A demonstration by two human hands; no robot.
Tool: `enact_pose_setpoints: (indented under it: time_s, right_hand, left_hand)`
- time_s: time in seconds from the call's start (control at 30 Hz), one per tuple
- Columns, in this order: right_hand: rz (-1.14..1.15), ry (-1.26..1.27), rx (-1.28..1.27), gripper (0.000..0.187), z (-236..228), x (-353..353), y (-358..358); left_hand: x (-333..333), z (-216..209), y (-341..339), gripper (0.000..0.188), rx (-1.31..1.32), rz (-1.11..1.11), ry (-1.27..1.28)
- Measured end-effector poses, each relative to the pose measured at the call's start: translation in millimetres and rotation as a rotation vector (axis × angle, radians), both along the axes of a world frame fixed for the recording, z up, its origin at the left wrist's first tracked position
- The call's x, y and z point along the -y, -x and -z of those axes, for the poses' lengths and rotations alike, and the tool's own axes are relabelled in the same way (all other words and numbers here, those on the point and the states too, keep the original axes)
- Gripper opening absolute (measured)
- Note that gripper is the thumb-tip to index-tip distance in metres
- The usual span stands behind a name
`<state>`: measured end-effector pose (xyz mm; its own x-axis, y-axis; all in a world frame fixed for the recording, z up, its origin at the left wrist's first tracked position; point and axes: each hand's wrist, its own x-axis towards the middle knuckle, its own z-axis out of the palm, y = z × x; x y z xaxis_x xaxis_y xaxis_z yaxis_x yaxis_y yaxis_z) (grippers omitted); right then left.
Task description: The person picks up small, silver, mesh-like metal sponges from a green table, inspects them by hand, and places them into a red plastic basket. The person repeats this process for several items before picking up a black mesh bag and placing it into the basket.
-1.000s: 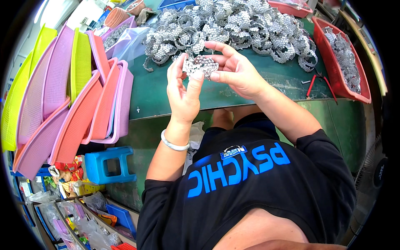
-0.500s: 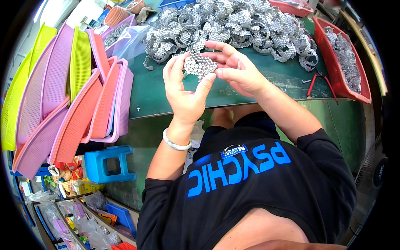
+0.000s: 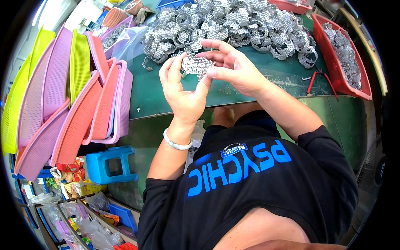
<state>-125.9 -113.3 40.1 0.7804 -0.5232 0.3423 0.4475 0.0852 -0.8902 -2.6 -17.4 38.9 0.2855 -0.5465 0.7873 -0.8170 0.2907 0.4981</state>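
Observation:
Above the near part of the green table [image 3: 166, 98], a small piece of silvery mesh [image 3: 196, 66], made of many little linked plates, is held up in front of me. My left hand [image 3: 182, 85] grips its left and lower side between thumb and fingers. My right hand [image 3: 237, 68] pinches its right edge with the thumb, the fingers curved behind and above it. Some fingertips are hidden behind the mesh. Beyond my hands lies a big pile of similar silvery mesh strips [image 3: 250, 25], many curled into loops.
Red-handled pliers [image 3: 321, 79] lie at the table's right, beside a red basket [image 3: 366, 83] of silvery pieces. Stacked plastic baskets [image 3: 79, 121] in purple, green and coral stand at the left. A blue stool [image 3: 98, 168] is below them. A fan [image 3: 377, 171] stands at far right.
Both hands and the mesh piece have shifted very slightly left, and the grip looks the same. The rest of the scene is unchanged apart from a small shift of the view.

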Motion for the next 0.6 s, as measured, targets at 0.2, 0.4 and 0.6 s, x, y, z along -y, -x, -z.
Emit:
enact_pose_setpoints:
  time_s: [0.2,0.4,0.6]
  right_hand:
    - [0.039,-0.009,-0.066,0.055,-3.0,0.3,-0.9]
    - [0.022,-0.045,-0.077,0.055,-1.4,8.2,-1.1]
    - [-0.043,-0.109,-0.012,0.057,3.8,14.0,-2.5]
  left_hand:
    - [2.0,4.3,2.2,0.057,-0.034,0.012,0.016]
    - [-1.6,4.7,2.0,0.051,-0.033,0.051,-0.021]
    - [-1.2,4.7,2.8,0.041,-0.060,0.072,0.016]
